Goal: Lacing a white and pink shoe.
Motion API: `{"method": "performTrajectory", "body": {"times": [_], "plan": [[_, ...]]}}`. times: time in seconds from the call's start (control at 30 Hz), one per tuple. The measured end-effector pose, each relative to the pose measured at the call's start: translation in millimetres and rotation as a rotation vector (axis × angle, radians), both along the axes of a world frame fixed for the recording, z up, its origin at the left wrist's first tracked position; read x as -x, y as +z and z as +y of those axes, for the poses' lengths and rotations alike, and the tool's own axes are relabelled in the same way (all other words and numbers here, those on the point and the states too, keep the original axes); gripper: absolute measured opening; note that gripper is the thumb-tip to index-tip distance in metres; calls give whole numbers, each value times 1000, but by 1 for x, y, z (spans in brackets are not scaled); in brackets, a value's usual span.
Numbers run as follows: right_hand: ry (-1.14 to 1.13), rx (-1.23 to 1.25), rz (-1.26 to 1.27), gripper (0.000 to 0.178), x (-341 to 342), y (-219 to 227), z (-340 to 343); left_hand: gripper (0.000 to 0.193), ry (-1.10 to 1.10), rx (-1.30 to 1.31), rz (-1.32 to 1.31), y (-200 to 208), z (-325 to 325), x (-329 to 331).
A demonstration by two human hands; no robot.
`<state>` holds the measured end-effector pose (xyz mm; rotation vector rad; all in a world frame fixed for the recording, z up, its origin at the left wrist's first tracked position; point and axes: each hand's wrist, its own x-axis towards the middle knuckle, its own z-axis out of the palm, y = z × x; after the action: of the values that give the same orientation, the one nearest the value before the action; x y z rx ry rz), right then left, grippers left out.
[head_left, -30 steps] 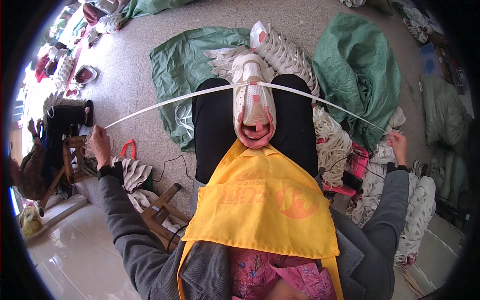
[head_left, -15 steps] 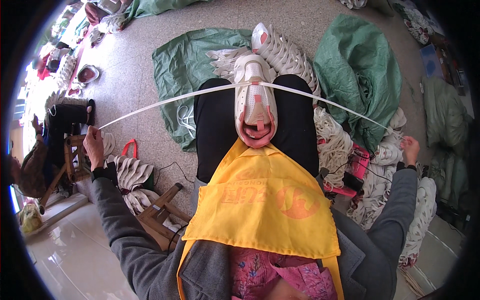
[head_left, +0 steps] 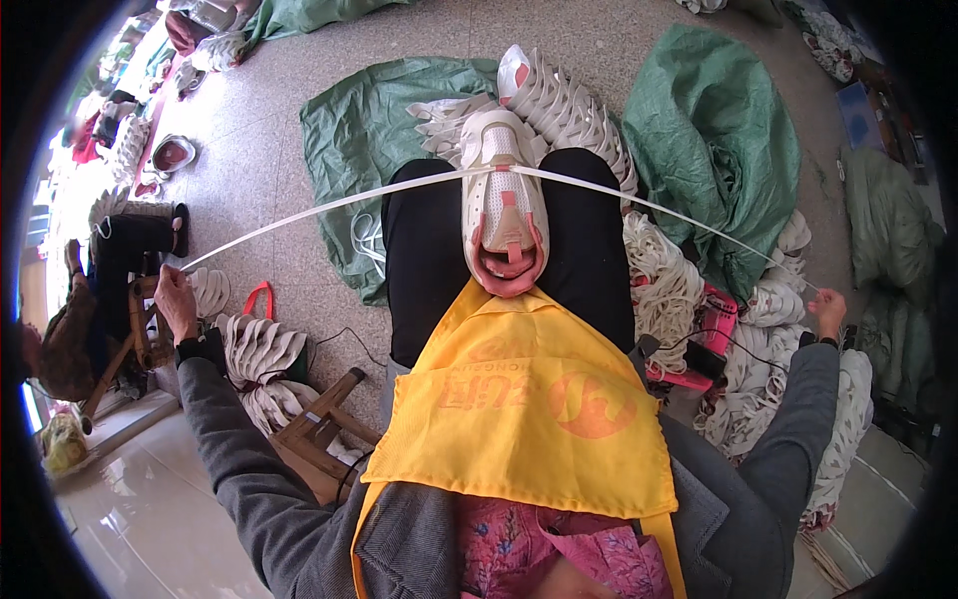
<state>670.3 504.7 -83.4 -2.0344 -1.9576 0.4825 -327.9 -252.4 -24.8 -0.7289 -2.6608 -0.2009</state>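
Between my knees rests a white and pink shoe upper (head_left: 506, 215), its toe pointing away from me and its pink-lined opening toward my apron. A flat white shoelace (head_left: 329, 208) runs through the eyelets nearest the toe, its two ends stretched out to either side. My left hand (head_left: 178, 301), far out on the left, pinches one end between the fingertips. Out on the right, my right hand (head_left: 827, 311) pinches the other end. Both halves look taut and of about the same length.
Stacked white shoe uppers (head_left: 574, 115) lie beyond my knees, beside a green sack (head_left: 714, 150). Bundles of white laces (head_left: 659, 280) and a pink basket (head_left: 714, 339) are on my right. A wooden stool (head_left: 319, 424) stands left; a person's leg (head_left: 140, 235) shows farther left.
Both hands have moved slightly farther outward, the left one also a little away from me. The lace ends spread wider, and the shoe has shifted slightly left in view.
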Motion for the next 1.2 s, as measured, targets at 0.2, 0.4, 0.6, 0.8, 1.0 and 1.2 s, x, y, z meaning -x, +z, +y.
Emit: {"method": "performTrajectory", "body": {"times": [0.2,0.4,0.6,0.8,1.0,1.2], "plan": [[69,-45,13,16,4,12,7,10,168,-107,60,-5,-19,24],[87,-44,-19,16,43,9,9,12,242,-125,173,6,-48,31],[65,-76,8,17,75,3,26,12,239,-210,3,11,-59,29],[107,-183,143,19,78,36,53,14,196,-345,-32,33,6,29],[-78,279,524,22,115,15,30,12,-85,-18,-555,-24,40,4],[369,884,922,28,350,22,-174,12,-370,-187,-1570,-10,165,-205]]}}
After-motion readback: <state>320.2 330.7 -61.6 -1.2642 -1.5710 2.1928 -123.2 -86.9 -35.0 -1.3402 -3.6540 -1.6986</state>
